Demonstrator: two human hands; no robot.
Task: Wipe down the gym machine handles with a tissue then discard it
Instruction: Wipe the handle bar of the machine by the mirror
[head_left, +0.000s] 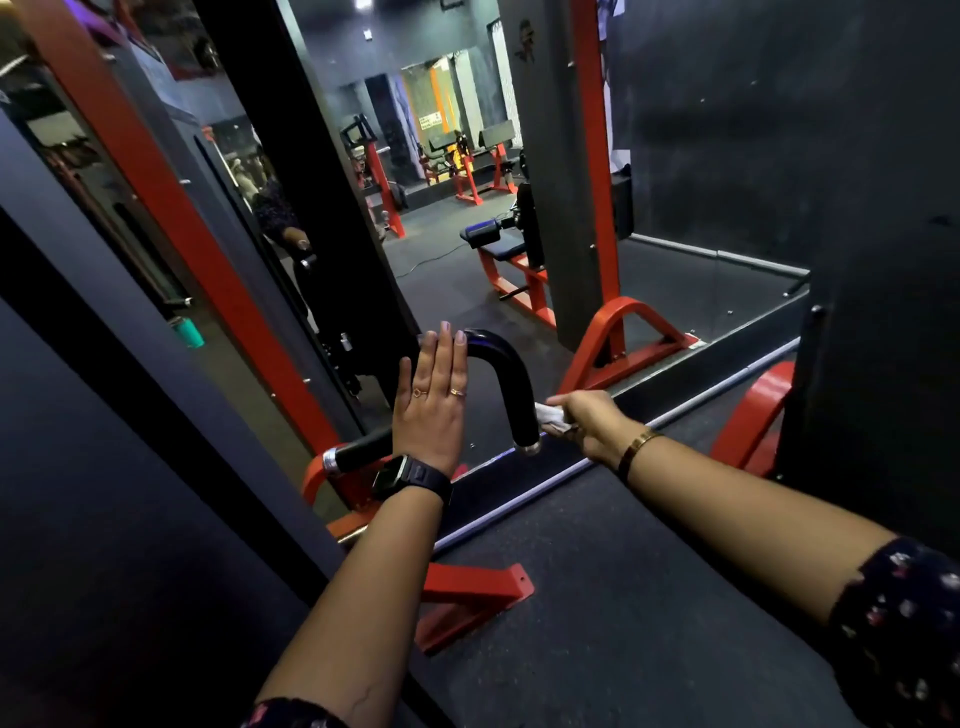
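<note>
A curved black handle bar (506, 374) with silver end caps hangs in front of me, bent down at its right end. My left hand (431, 400) lies flat with straight fingers against the bar's upper middle part. My right hand (589, 421) grips a crumpled white tissue (553, 418) and presses it against the bar's lower right end, just above the silver cap (529, 448). The left end of the bar (358, 456) shows below my left wrist.
A large mirror (519, 208) faces me, reflecting red gym benches and machines. Red frame feet (467, 597) and red uprights (171, 197) of the machine stand on the dark rubber floor. A dark wall (779, 130) rises on the right.
</note>
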